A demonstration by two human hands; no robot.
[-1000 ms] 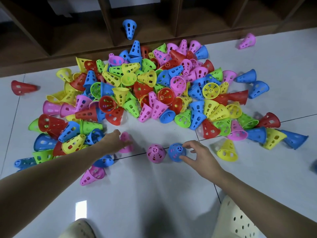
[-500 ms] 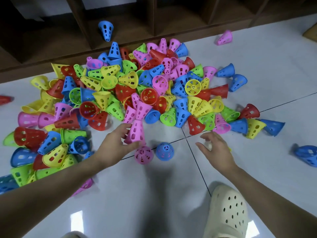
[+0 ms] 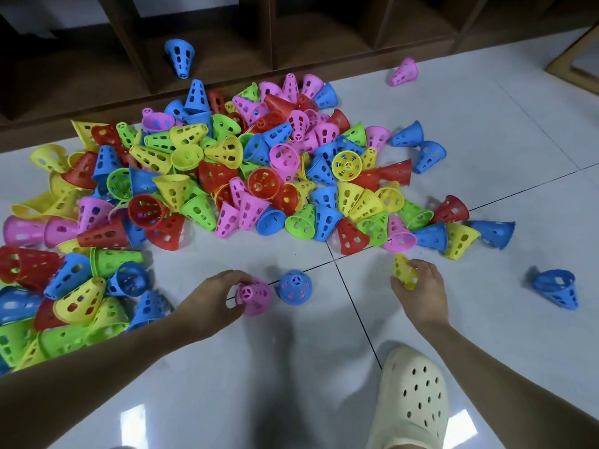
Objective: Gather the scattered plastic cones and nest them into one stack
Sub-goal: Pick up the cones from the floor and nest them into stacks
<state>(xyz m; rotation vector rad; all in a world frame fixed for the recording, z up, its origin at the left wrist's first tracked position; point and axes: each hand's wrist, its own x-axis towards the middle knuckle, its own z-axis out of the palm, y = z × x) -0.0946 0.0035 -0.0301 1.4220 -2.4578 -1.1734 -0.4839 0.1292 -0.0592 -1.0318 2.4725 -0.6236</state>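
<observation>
A big heap of perforated plastic cones (image 3: 227,176) in red, yellow, green, blue and pink covers the white floor. In front of it stand an upright pink cone (image 3: 254,296) and an upright blue cone (image 3: 295,287), side by side. My left hand (image 3: 207,303) has its fingers curled round the pink cone from the left. My right hand (image 3: 419,290) grips a yellow cone (image 3: 403,272), lifted a little off the floor.
A lone blue cone (image 3: 559,288) lies to the right, a pink one (image 3: 403,72) far back right, another blue one (image 3: 180,56) on the dark wooden shelf (image 3: 227,59). My cream clog (image 3: 411,400) stands at the bottom right.
My left hand carried a pink cone down onto the standing pink cone. My right hand left the blue cone, moved right and picked up a yellow cone.
</observation>
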